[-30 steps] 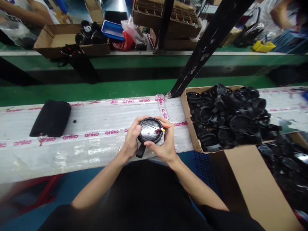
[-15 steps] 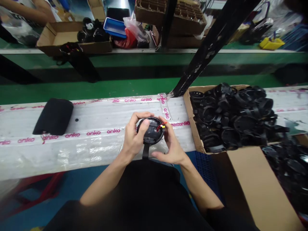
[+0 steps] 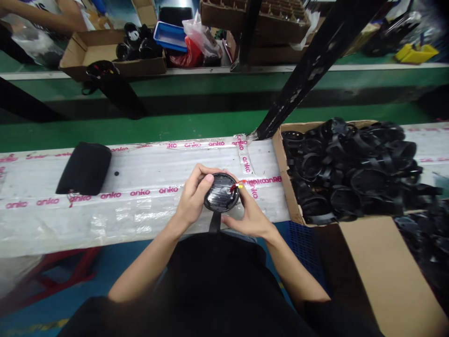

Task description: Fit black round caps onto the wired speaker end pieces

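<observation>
Between my two hands is a round black plastic part (image 3: 220,195) with a black strap (image 3: 215,222) hanging toward me. Red wires with a small yellow-and-white connector (image 3: 237,186) come out at its right side. My left hand (image 3: 195,194) grips the left rim, its thumb over the upper face. Around the right and lower edge curls my right hand (image 3: 251,213), thumb below by the strap and fingers partly hidden behind the part. To the left on the bench lies a black fabric-like cylinder (image 3: 85,168) with thin wires at its near end.
A cardboard box (image 3: 286,175) heaped with similar black strapped parts stands to the right, beside a slanted black post (image 3: 301,79). Across the green gap, another bench holds an open carton (image 3: 79,56) and a blue tray (image 3: 170,36). Another person's arm shows at upper left.
My left thumb has shifted from the part's face toward its upper left rim, baring more of the surface. My right thumb has come closer to the part's lower edge. The view has shifted slightly.
</observation>
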The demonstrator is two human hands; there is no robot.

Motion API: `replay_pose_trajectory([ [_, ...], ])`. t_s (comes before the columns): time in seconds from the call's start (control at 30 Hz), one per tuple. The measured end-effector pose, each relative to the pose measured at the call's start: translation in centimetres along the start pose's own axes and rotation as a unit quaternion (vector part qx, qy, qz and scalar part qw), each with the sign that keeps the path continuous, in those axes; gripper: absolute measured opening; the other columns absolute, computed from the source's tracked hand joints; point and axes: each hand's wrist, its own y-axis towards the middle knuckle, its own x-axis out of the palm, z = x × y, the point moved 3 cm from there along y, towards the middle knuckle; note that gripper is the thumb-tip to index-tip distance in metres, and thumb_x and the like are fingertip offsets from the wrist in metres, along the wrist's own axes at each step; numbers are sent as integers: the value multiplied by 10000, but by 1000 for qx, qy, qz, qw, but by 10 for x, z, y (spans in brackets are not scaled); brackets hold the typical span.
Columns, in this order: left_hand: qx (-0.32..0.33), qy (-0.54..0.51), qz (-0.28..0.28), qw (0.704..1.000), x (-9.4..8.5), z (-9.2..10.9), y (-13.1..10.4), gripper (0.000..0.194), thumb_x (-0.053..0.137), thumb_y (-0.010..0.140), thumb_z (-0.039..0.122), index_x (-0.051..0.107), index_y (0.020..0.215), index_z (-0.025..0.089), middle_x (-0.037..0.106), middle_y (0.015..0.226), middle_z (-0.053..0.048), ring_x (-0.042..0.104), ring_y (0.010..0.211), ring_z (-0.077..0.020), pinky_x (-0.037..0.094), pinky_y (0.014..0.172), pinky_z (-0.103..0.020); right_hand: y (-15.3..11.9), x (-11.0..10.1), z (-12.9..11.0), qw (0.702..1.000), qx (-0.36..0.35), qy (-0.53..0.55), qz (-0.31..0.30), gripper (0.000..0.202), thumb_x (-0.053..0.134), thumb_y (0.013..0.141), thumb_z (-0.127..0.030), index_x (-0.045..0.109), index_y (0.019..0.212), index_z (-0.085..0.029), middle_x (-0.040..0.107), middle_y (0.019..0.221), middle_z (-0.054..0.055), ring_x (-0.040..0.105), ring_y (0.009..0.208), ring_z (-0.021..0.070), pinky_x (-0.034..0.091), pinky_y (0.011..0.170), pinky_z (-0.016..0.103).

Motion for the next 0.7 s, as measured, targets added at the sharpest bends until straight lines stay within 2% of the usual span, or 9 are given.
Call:
replay_pose_trajectory([
  [0.07, 23, -55, 20, 998, 5, -6, -3, 267, 540, 1115, 444, 679, 1119, 216, 765, 1242, -95, 702, 1231, -264, 536, 1073, -399, -1, 5, -6, 994, -3, 106, 23, 838, 763, 964, -516, 396, 1694, -329, 369, 1785, 31, 337, 1668, 321, 261, 1397, 554],
  [0.1, 39, -65, 20, 997, 8, -8, -5, 287, 528, 1116, 451, 689, 1128, 214, 753, 1265, -105, 686, 1265, -274, 524, 1102, -418, -1, 8, -8, 986, -4, 155, 58, 732, 706, 1004, -537, 453, 1660, -333, 419, 1760, 29, 369, 1654, 308, 279, 1393, 549],
  [0.2, 78, -78, 12, 994, 11, -13, -12, 365, 538, 1095, 520, 692, 1223, 214, 717, 1334, -129, 662, 1307, -304, 512, 1130, -455, -1, 16, -9, 959, 1, 211, 189, 479, 676, 1037, -483, 615, 1487, -329, 630, 1574, 51, 569, 1511, 284, 413, 1328, 535],
  [0.27, 88, -77, 26, 993, 10, -16, -18, 400, 560, 1082, 537, 671, 1287, 212, 714, 1353, -136, 673, 1288, -302, 529, 1110, -448, 1, 22, -8, 949, 5, 212, 233, 413, 727, 1006, -462, 653, 1386, -317, 699, 1458, 63, 656, 1398, 280, 498, 1257, 523],
  [0.43, 74, -56, 103, 990, 10, -22, -26, 329, 496, 1125, 436, 650, 1315, 215, 742, 1331, -122, 708, 1235, -272, 560, 1073, -434, 6, 28, -8, 943, 13, 208, 258, 378, 759, 978, -469, 678, 1293, -277, 735, 1365, 82, 702, 1296, 271, 556, 1176, 480],
  [0.57, 71, -54, 96, 991, 13, -22, -22, 301, 548, 1100, 449, 677, 1224, 208, 768, 1275, -114, 726, 1203, -282, 571, 1061, -444, 7, 27, -7, 933, 10, 222, 283, 352, 798, 945, -457, 683, 1216, -263, 761, 1334, 80, 716, 1291, 272, 557, 1179, 486],
  [0.7, 55, -42, 125, 990, 16, -25, -28, 383, 525, 1106, 517, 686, 1265, 208, 743, 1327, -120, 715, 1218, -282, 564, 1074, -446, 2, 30, -10, 926, 16, 187, 329, 319, 801, 944, -450, 705, 1169, -245, 793, 1329, 100, 749, 1269, 274, 596, 1137, 476],
])
